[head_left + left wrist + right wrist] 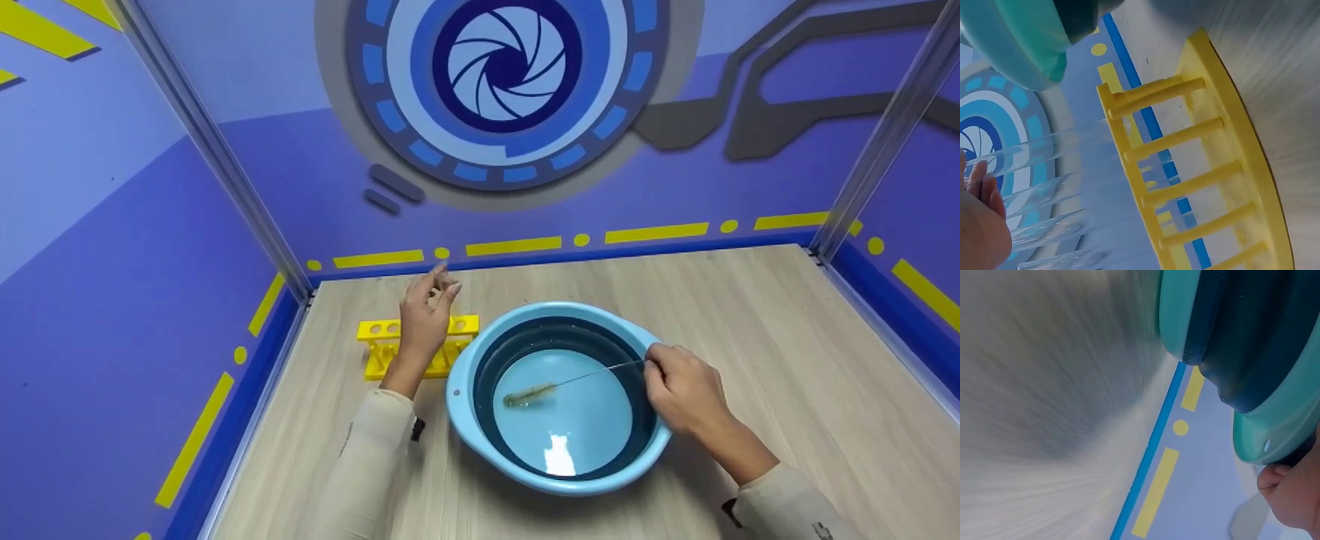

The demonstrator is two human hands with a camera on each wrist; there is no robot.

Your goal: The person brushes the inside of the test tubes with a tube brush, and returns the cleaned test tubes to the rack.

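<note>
My left hand (425, 319) is raised over the yellow test tube rack (367, 330), thumb and fingers pinching near the mouth of a clear test tube (1033, 153). Several such tubes stand in the rack in the left wrist view; they barely show in the head view. By the right rim of the light blue basin (459, 420), my right hand (686, 386) grips the end of a test tube brush (531, 394). Its thin wire slants down into the basin, bristles lying low over the bottom. In the right wrist view the brush is hidden.
The basin has dark, folding side walls and a shiny bottom, perhaps with water. It stands on a wood-grain table (787, 360), close to the rack's right end. Blue and purple printed panels (300, 187) enclose the table at the back and sides.
</note>
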